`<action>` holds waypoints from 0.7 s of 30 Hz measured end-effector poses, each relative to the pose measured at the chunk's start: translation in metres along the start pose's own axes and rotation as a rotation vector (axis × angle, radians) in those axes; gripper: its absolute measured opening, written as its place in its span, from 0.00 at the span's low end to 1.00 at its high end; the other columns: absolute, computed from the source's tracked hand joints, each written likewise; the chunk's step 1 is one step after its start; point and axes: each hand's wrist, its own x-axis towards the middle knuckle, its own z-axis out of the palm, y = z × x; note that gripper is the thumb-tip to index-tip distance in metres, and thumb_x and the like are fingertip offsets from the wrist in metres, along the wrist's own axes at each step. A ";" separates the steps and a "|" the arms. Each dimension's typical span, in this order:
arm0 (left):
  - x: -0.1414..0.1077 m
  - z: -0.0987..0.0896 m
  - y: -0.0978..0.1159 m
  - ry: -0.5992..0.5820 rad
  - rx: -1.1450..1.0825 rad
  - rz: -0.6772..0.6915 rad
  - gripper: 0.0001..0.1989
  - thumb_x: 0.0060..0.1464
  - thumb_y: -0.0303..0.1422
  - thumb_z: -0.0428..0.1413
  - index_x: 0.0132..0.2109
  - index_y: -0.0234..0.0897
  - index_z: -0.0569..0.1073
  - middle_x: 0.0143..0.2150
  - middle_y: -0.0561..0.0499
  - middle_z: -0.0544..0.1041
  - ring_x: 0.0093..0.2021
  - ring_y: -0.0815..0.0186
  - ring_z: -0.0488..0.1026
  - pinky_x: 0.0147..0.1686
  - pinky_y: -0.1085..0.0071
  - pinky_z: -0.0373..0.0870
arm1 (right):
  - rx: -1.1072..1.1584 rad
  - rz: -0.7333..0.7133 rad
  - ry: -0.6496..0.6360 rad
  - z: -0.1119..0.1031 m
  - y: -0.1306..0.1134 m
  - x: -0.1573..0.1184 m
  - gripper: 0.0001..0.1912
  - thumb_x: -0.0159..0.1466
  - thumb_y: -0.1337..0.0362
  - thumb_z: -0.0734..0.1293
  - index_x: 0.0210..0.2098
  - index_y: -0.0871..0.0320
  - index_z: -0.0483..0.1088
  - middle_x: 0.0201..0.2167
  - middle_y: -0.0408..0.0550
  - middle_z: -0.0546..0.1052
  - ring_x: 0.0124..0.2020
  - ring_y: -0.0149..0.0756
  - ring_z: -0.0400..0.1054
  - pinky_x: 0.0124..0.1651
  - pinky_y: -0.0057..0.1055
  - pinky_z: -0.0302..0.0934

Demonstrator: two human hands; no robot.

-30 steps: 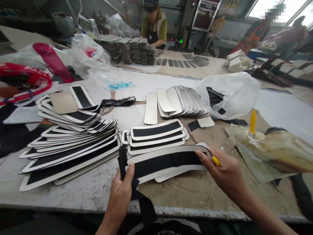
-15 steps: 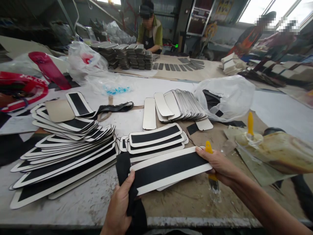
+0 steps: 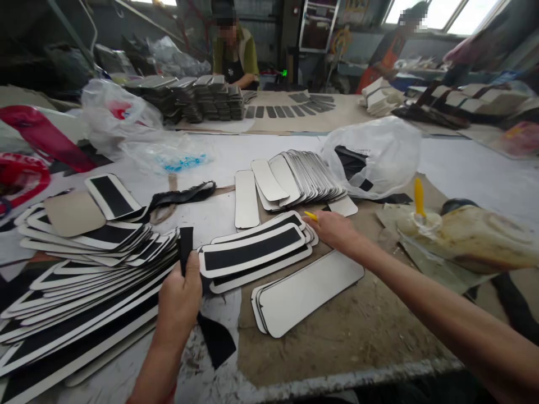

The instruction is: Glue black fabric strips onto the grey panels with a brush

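My left hand (image 3: pixel 179 297) is closed around some black strips (image 3: pixel 217 339); an upper end sticks out above the thumb, and a tail hangs below the fist. Just right of it lies a small pile of white panels, the top panel (image 3: pixel 255 251) faced with a black strip. At that pile's right end is my right hand (image 3: pixel 337 229), fingers closed on a yellow-handled tool (image 3: pixel 310 215) whose working end is hidden. Below the right forearm, a few plain white panels (image 3: pixel 311 294) lie stacked on the brown board.
Black-faced panels (image 3: pixel 84 303) fan out at left. Plain panels (image 3: pixel 295 177) lean in a row behind, beside a plastic bag (image 3: pixel 379 157). A second yellow handle (image 3: pixel 418 197) stands in a stained container (image 3: pixel 475 238) at right. Co-workers (image 3: pixel 233 56) are across the table.
The black-faced panel has left both hands and now appears on the middle pile, exposing plain panels beneath. My right hand moved up and left with the yellow-handled tool; my left keeps the strips.
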 end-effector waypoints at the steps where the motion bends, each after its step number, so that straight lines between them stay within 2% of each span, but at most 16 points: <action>1: -0.001 -0.003 0.001 -0.006 0.097 -0.016 0.26 0.56 0.48 0.44 0.48 0.34 0.73 0.41 0.40 0.77 0.49 0.49 0.70 0.50 0.57 0.65 | -0.033 0.017 0.020 -0.002 0.005 -0.001 0.19 0.64 0.52 0.58 0.28 0.60 0.68 0.24 0.54 0.73 0.31 0.43 0.68 0.32 0.31 0.55; 3: -0.010 -0.008 -0.001 0.015 0.184 -0.078 0.26 0.55 0.50 0.45 0.49 0.36 0.73 0.38 0.41 0.77 0.47 0.47 0.71 0.47 0.55 0.65 | -0.060 0.018 0.059 -0.011 0.016 -0.013 0.20 0.65 0.51 0.56 0.31 0.60 0.68 0.26 0.54 0.73 0.32 0.44 0.68 0.33 0.32 0.55; 5: -0.029 -0.009 -0.007 0.012 0.120 -0.131 0.26 0.51 0.52 0.48 0.46 0.37 0.74 0.36 0.44 0.77 0.44 0.49 0.72 0.44 0.59 0.67 | 0.066 -0.014 0.092 -0.025 0.024 -0.035 0.23 0.66 0.47 0.53 0.31 0.59 0.68 0.24 0.51 0.73 0.29 0.40 0.68 0.32 0.31 0.56; 8: -0.063 0.003 -0.017 -0.211 -0.020 -0.180 0.27 0.45 0.55 0.53 0.41 0.36 0.75 0.33 0.47 0.78 0.39 0.52 0.73 0.37 0.65 0.68 | 0.451 -0.059 0.119 -0.042 0.031 -0.070 0.30 0.66 0.43 0.48 0.34 0.59 0.70 0.27 0.50 0.74 0.29 0.37 0.68 0.34 0.30 0.60; 10: -0.082 0.015 -0.020 -0.358 -0.025 -0.164 0.26 0.45 0.55 0.53 0.38 0.36 0.75 0.30 0.48 0.77 0.36 0.53 0.73 0.35 0.65 0.67 | 0.600 -0.040 0.111 -0.041 0.029 -0.090 0.33 0.65 0.41 0.46 0.35 0.58 0.71 0.30 0.51 0.75 0.32 0.37 0.68 0.34 0.30 0.61; 14: -0.102 0.033 -0.019 -0.410 0.002 -0.049 0.20 0.49 0.51 0.53 0.35 0.38 0.73 0.28 0.49 0.75 0.32 0.57 0.72 0.35 0.67 0.65 | 0.837 0.086 0.123 -0.013 0.016 -0.116 0.32 0.62 0.38 0.50 0.31 0.58 0.70 0.27 0.50 0.73 0.24 0.34 0.64 0.25 0.28 0.58; 16: -0.104 0.036 -0.018 -0.409 -0.043 -0.023 0.17 0.51 0.47 0.53 0.37 0.37 0.73 0.31 0.49 0.77 0.35 0.57 0.73 0.36 0.67 0.65 | 1.009 0.112 0.141 0.005 0.007 -0.123 0.30 0.62 0.39 0.52 0.31 0.58 0.69 0.27 0.50 0.72 0.21 0.32 0.62 0.23 0.27 0.57; 18: -0.105 0.037 -0.018 -0.418 -0.109 -0.035 0.15 0.51 0.43 0.54 0.38 0.36 0.74 0.33 0.47 0.77 0.38 0.56 0.73 0.37 0.67 0.66 | 1.172 0.113 0.124 0.022 -0.003 -0.127 0.28 0.62 0.40 0.53 0.32 0.58 0.68 0.28 0.49 0.71 0.21 0.31 0.61 0.22 0.27 0.57; 21: -0.105 0.036 -0.020 -0.443 -0.163 -0.091 0.14 0.51 0.43 0.53 0.33 0.35 0.73 0.24 0.49 0.74 0.29 0.59 0.72 0.30 0.69 0.66 | 1.312 0.109 0.028 0.039 -0.015 -0.132 0.20 0.61 0.45 0.61 0.33 0.58 0.66 0.28 0.45 0.71 0.21 0.29 0.62 0.24 0.26 0.58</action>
